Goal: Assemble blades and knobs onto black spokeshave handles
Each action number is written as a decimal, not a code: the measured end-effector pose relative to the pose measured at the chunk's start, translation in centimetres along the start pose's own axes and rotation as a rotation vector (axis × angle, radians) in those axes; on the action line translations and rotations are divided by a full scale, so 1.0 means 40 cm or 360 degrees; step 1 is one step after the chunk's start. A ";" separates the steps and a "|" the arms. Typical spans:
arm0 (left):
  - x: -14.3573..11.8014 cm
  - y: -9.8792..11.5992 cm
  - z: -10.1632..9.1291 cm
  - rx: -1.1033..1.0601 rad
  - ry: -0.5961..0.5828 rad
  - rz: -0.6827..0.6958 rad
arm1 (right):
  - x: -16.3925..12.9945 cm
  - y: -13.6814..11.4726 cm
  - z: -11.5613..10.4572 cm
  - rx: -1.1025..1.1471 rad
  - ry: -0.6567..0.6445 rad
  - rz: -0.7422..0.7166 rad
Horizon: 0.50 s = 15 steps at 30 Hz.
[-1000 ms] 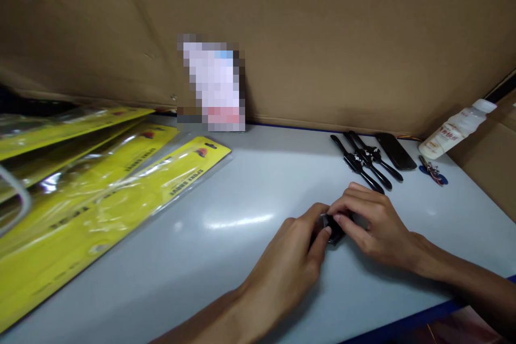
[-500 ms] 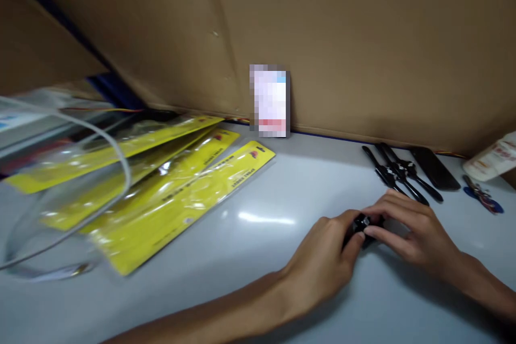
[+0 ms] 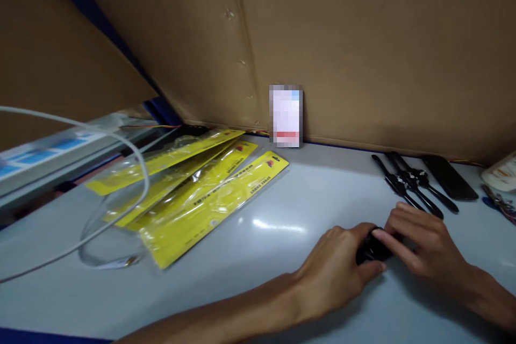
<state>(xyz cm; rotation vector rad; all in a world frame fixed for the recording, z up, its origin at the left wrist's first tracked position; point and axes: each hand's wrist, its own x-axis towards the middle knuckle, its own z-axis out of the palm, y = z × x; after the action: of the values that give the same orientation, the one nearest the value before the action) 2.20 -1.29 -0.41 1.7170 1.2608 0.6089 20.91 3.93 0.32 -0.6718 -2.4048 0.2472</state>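
Grey table (image 3: 282, 193), both hands' fingers gripping small black part (image 3: 373, 247), open room leftward

On the pale grey table (image 3: 250, 258), the left hand (image 3: 336, 274) and right hand (image 3: 423, 242) meet around a small black object (image 3: 373, 247) at the near right. Behind them lie slim black handled tools (image 3: 411, 185). Flat yellow plastic packets (image 3: 193, 188) lie well apart to the left, a white cable (image 3: 100, 220) beside them.
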 end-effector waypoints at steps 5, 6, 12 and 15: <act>0.002 -0.013 -0.009 -0.0004 -0.0057 0.0038 | 0.026 0.019 -0.046 0.0196 -0.0071 0.0035; 0.003 -0.014 -0.010 -0.0006 -0.0073 0.0033 | 0.028 0.024 -0.050 0.0224 -0.0129 0.0032; 0.006 -0.012 -0.015 -0.0087 -0.0132 0.0019 | 0.026 0.032 -0.050 0.0354 -0.0332 0.0013; 0.005 -0.013 -0.015 -0.0122 -0.0121 0.0041 | 0.026 0.030 -0.055 0.0409 -0.0337 0.0015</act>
<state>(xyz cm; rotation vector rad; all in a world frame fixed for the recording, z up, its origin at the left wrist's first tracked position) 1.54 -0.85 -0.58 1.6792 1.1497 0.5939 22.06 5.54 2.21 -0.5617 -2.5087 0.6479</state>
